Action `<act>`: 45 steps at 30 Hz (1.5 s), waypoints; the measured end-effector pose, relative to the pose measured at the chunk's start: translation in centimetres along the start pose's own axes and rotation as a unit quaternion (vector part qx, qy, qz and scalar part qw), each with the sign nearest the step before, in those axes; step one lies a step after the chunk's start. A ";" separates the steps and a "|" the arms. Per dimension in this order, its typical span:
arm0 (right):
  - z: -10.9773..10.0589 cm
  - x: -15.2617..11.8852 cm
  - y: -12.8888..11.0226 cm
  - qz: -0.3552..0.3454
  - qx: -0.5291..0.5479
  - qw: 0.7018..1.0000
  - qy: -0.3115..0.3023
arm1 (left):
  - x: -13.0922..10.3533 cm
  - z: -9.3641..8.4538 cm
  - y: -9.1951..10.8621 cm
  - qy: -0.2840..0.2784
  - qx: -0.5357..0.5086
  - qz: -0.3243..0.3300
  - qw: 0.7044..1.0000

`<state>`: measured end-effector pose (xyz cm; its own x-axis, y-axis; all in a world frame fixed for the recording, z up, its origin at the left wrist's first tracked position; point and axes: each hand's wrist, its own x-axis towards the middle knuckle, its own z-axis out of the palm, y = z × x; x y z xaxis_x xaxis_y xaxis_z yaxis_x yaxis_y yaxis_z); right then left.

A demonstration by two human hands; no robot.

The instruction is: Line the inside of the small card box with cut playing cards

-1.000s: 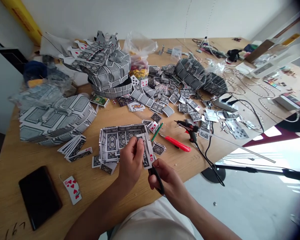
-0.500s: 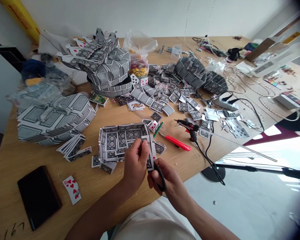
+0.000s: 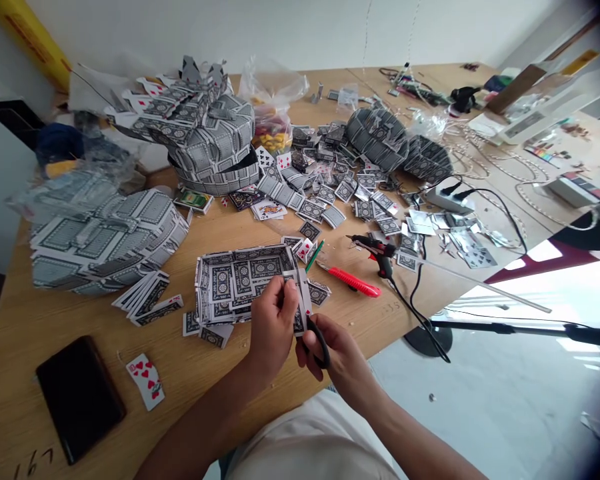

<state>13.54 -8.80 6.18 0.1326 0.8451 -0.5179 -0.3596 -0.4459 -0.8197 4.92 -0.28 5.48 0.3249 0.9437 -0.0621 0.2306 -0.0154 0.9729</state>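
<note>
My left hand (image 3: 274,320) pinches a playing card (image 3: 301,313) between thumb and fingers, over the right end of a shallow tray made of cards (image 3: 240,280). Black-handled scissors (image 3: 321,343) are in my right hand (image 3: 337,350), with fingers around the loops. Their blades meet the lower part of the card and are mostly hidden by it. Right of the tray lie a green pencil-like stick (image 3: 315,256), a red cutter (image 3: 354,281) and a black glue gun (image 3: 377,250). Loose cards (image 3: 216,335) stick out below the tray.
Large card-built shapes (image 3: 107,237) stand on the wooden table (image 3: 205,400) at left and back. A heap of cards (image 3: 325,180) spreads across the middle. A dark tablet-like object (image 3: 80,399) lies front left, beside a ten of hearts (image 3: 146,381). Cables run from a power strip (image 3: 450,199).
The view has shifted slightly. My right hand and the scissors have turned a little and moved slightly upward against the card; my left hand keeps its pinch.
</note>
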 end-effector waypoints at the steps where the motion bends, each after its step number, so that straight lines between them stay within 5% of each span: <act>1: -0.1 0.1 0.3 -0.001 -0.001 1.000 0.004 | 0.0 0.0 0.0 -0.007 0.002 -0.002 1.000; 23: -0.9 0.6 -0.3 0.019 -0.007 0.998 0.064 | 0.4 1.1 -0.9 -0.085 -0.089 -0.032 0.992; 29: -2.7 1.5 -2.9 -0.124 -0.037 0.981 0.142 | 1.6 -0.4 -0.5 -0.116 -0.178 -0.066 0.975; 36: -1.8 2.7 -4.9 -0.189 -0.118 0.972 0.074 | 1.4 -1.9 0.7 -0.041 -0.156 -0.028 0.987; 40: -2.0 3.4 -5.7 -0.211 -0.166 0.962 0.041 | 1.4 -2.4 1.0 -0.063 -0.155 -0.031 0.985; 45: -3.2 3.0 -7.8 -0.211 -0.209 0.952 -0.081 | 1.2 -3.1 1.8 -0.077 -0.186 -0.050 0.978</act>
<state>19.71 -3.79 10.20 0.0272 0.9942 -0.1042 0.0963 -0.1064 -0.9897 2.88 1.84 7.79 0.4592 0.8725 -0.1669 -0.0715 0.2236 0.9721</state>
